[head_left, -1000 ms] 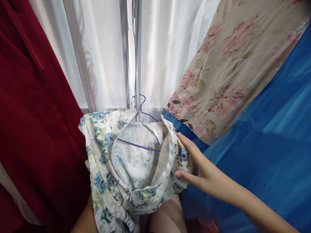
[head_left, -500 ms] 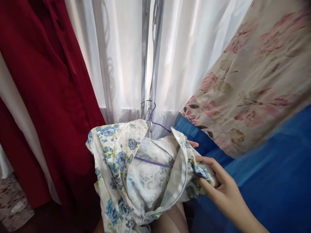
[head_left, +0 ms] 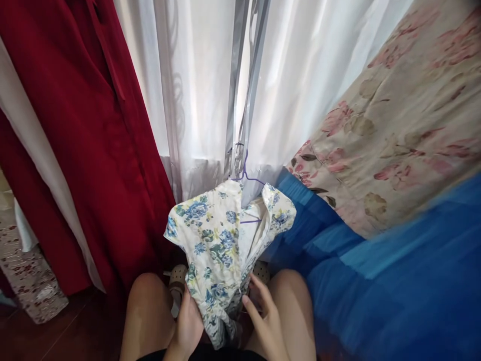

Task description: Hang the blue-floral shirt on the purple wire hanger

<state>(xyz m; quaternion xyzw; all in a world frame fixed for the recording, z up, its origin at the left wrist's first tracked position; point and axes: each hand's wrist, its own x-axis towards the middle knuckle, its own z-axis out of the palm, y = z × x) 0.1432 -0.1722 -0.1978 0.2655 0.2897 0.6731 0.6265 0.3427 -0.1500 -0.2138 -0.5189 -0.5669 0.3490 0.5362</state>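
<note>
The floral dress (head_left: pixel 218 240) hangs on a purple wire hanger (head_left: pixel 250 178) above the knees. It looks light and limp. The left hand (head_left: pixel 188 326) and right hand (head_left: pixel 263 321) apparently pinch its lower hem, a sound hold.

The floral dress (head_left: pixel 221 240) is thin matt cloth, a little wrinkled, on a thin purple wire hanger (head_left: pixel 246 173). Behind the dress, the white curtain (head_left: pixel 195 90) is sheer and smooth, and the pole (head_left: pixel 235 100) looks like shiny metal. Left of the dress, the red garment (head_left: pixel 86 125) is matt cloth.
</note>
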